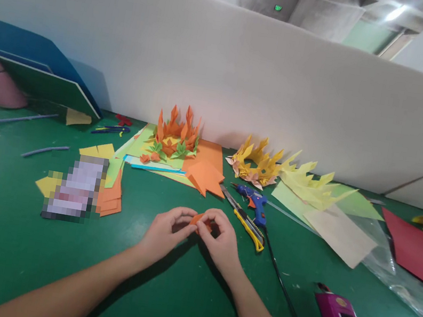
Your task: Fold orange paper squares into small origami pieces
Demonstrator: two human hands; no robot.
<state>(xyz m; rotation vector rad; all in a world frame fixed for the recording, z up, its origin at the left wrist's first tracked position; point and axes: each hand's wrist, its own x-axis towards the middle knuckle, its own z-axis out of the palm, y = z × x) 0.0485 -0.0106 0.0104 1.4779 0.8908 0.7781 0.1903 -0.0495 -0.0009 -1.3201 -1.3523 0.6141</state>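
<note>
Head view: you've got both hands on one small orange paper piece (pixel 196 220), just above the green table (pixel 155 300), centred in front of you. Left hand (pixel 167 229) pinches its left side between thumb and fingers; right hand (pixel 221 238) grips the other side, thumb and index tight, other fingers curled. Neither hand is free. Fingers cover most of the piece, so I can't tell its exact shape or which crease you're on.

Step in hand reads as folding or shaping that piece by fingertip. Small orange folded bits (pixel 145 159) lie in front of the orange crown (pixel 173 130), looking much the same colour.

Next move, my judgement: hold one side steady, press the crease with the other thumb, keep edges lined up. Light pressure; thin paper should crumple easily if you squeeze both sides at once.

Glue gun (pixel 260 210) lies beyond your right hand, cord (pixel 283 284) running back toward you on the right. Yellow-handled cutter (pixel 248 231) sits between it and that hand. Can't tell if the gun is hot; treat it as hot. Reaching for either calls for leaving the piece in your left.
</note>
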